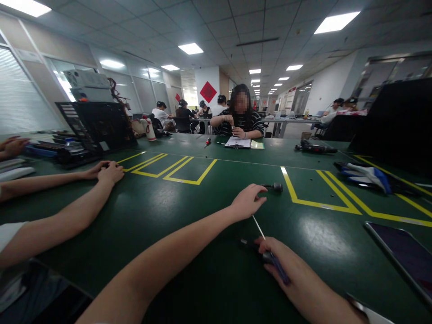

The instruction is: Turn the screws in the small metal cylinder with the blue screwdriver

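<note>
My left hand (249,200) is over the green table (189,207), its fingers apart and pointing right, close to a small dark cylindrical part (277,186). Nothing can be seen held between those fingers. Below and to the right, my right hand (275,256) is closed round a screwdriver (280,271) with a dark purple handle. A thin pale shaft (258,226) slants up from the right hand toward the left palm. Beside the right fingers lies a dark tool with a metal tip (243,241), partly hidden in shadow.
Yellow tape outlines (182,181) mark the table. A phone (401,256) lies at right, below blue-and-white gloves (367,175) and a black power tool (315,147). Another person's hands (110,172) rest at left. Across the table, a person sits behind a clipboard (238,142) near a red screwdriver (207,142).
</note>
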The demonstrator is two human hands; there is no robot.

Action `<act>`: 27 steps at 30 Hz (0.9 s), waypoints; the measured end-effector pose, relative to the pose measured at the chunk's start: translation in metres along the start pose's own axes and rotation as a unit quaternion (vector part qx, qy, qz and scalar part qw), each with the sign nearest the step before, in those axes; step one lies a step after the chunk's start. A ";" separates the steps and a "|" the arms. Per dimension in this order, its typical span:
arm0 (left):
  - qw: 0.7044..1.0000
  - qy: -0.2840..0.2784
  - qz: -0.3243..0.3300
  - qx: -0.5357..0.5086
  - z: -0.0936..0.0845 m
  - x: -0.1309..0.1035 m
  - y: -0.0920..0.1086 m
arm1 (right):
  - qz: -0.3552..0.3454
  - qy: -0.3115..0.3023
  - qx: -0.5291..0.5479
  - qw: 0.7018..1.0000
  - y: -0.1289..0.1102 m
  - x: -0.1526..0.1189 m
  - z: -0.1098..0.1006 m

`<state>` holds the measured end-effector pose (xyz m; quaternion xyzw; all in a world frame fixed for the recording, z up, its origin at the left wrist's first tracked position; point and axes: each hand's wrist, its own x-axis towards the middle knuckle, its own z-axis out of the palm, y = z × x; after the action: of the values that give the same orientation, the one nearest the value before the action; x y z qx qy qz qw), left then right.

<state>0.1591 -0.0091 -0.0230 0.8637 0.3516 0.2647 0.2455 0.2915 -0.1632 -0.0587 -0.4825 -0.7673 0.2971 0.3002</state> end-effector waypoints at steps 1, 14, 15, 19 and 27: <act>1.000 0.014 -0.019 -0.002 -0.006 -0.008 -0.004 | -0.012 -0.004 0.002 1.000 -0.003 0.003 0.003; 0.989 0.047 -0.124 0.061 -0.053 -0.070 -0.004 | 0.054 -0.033 0.117 0.991 -0.030 0.027 0.001; 0.990 0.016 -0.117 0.076 -0.053 -0.072 0.004 | 0.071 -0.020 0.139 0.988 -0.030 0.027 -0.003; 0.981 -0.169 -0.018 0.092 -0.051 -0.078 0.037 | 0.117 0.052 0.189 0.974 -0.027 0.028 -0.014; 0.941 -0.248 0.085 0.213 -0.039 -0.084 0.052 | 0.132 0.098 0.196 0.967 -0.025 0.032 -0.015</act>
<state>0.1079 -0.0948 0.0135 0.9608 0.2529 -0.0184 0.1120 0.2773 -0.1398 -0.0243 -0.5383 -0.5904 0.4300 0.4204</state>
